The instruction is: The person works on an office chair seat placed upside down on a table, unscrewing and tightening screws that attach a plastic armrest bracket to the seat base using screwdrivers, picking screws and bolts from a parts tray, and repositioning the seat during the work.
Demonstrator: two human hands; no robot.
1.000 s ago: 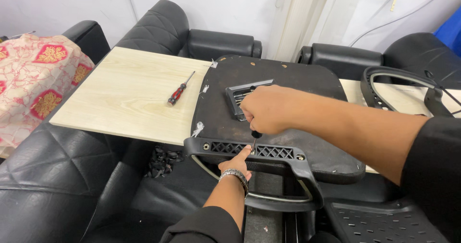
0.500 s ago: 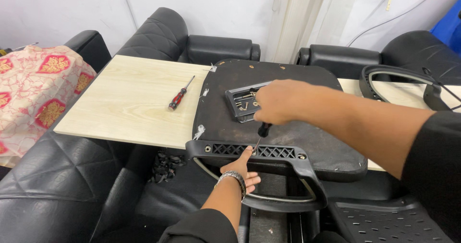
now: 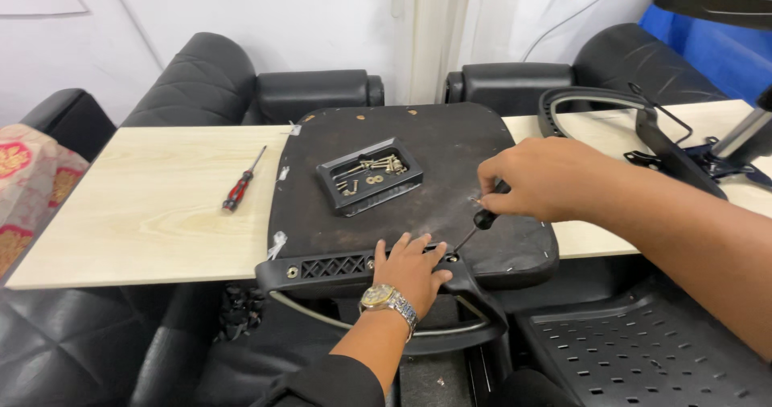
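An upturned black chair seat point(image 3: 418, 145) lies on a pale wooden board point(image 3: 153, 206). A black plastic armrest bracket point(image 3: 330, 266) sits along its near edge. My left hand point(image 3: 410, 266), with a wristwatch, presses flat on that bracket. My right hand point(image 3: 535, 178) grips a black-handled screwdriver point(image 3: 478, 220) whose tip points down at a hole in the bracket beside my left fingers. A small black tray point(image 3: 370, 175) with several screws rests on the middle of the seat.
A red-handled screwdriver point(image 3: 241, 183) lies on the board to the left. Another armrest loop and chair parts point(image 3: 643, 129) lie at the right. Black sofa seats point(image 3: 201, 77) surround the board. A perforated black panel point(image 3: 643, 351) sits at the lower right.
My right hand moved from the screw tray toward the near right edge of the seat, now holding the screwdriver at the bracket. My left hand shifted up onto the bracket.
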